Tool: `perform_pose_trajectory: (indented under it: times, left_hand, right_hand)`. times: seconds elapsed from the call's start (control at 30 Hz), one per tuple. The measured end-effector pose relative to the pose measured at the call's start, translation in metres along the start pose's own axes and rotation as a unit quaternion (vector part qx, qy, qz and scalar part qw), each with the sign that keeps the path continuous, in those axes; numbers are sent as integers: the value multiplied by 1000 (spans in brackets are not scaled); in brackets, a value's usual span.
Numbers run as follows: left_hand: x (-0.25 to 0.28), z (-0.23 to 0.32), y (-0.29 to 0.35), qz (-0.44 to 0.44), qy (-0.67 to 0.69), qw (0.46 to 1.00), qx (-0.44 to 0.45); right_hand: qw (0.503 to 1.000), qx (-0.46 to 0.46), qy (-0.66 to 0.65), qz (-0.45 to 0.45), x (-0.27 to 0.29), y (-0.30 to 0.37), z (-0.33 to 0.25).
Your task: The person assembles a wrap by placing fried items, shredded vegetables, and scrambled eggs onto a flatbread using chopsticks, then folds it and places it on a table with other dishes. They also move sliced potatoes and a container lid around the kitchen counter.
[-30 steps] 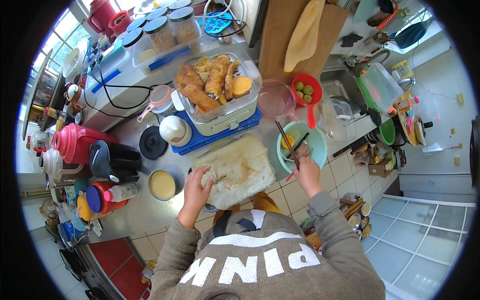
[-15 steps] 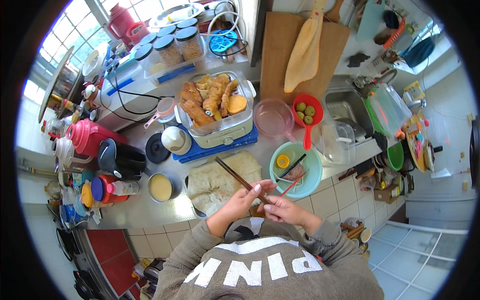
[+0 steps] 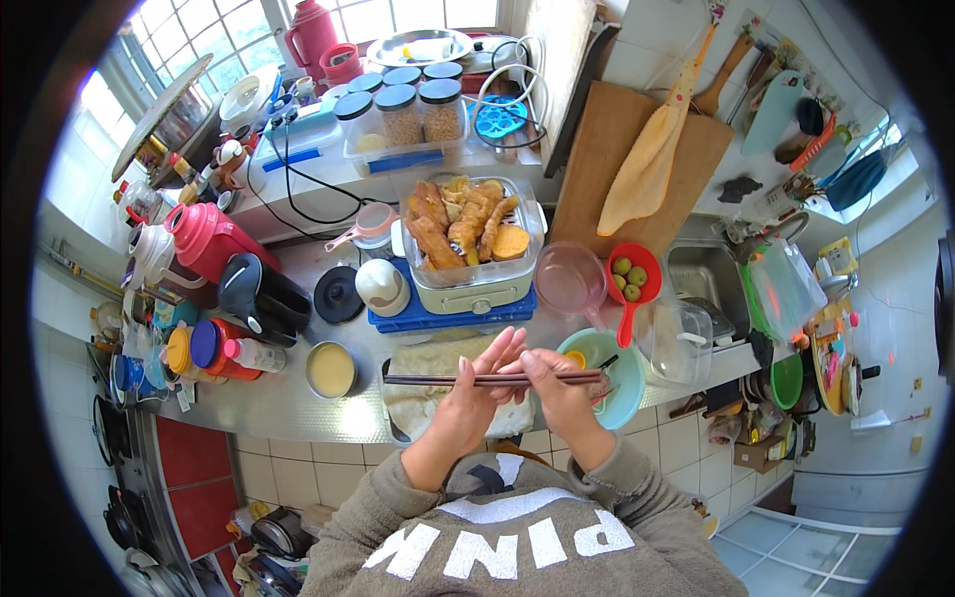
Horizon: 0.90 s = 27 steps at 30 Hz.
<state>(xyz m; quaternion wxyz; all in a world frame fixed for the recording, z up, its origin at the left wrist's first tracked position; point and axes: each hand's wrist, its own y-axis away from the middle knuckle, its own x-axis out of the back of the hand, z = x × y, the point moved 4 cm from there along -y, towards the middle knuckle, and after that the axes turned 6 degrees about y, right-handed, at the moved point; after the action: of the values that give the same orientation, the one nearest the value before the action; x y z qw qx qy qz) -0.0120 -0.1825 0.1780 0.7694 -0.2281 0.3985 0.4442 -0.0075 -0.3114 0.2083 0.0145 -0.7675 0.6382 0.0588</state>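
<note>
A pair of dark brown chopsticks (image 3: 423, 379) lies level across both hands, above the counter's front edge. My left hand (image 3: 460, 408) pins them under its thumb, fingers stretched out behind. Thumb and fingers of my right hand (image 3: 565, 406) grip their right part. Beneath my hands is a tray with a pale, flat, wrinkled sheet (image 3: 410, 410), partly covered by them. To its left stands a metal bowl of pale yellow liquid (image 3: 330, 369). Just right of my right hand sits a mint-green basin (image 3: 629, 390); my hand hides part of its contents.
Behind the tray, a steamer (image 3: 476, 297) full of brown and yellow food stands on a blue base. Right of it are a clear pink ladle (image 3: 569, 279), a red scoop (image 3: 631, 316) holding round green fruit, and the sink (image 3: 702, 261). Jars and a black jug (image 3: 261, 298) line the left.
The chopsticks have turned from a slant to level, and my hands have risen a little and moved apart along them. The whole view has shifted, with the counter lower and further right.
</note>
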Motion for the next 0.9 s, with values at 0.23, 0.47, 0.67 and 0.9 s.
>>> perform_pose_trajectory:
  times: [0.23, 0.47, 0.67, 0.9]
  left_hand:
    - [45, -1, 40, 23, -161, 981, 109]
    - [107, 16, 101, 195, -135, 967, 92]
    - [127, 16, 122, 256, -96, 958, 85]
    - [135, 17, 120, 285, -84, 953, 64]
  right_hand:
    - [939, 204, 234, 145, 16, -76, -41]
    - [918, 223, 263, 194, 25, -119, -21]
    - [836, 320, 416, 158, -11, -109, -28]
    - [885, 245, 352, 183, 10, -110, -17]
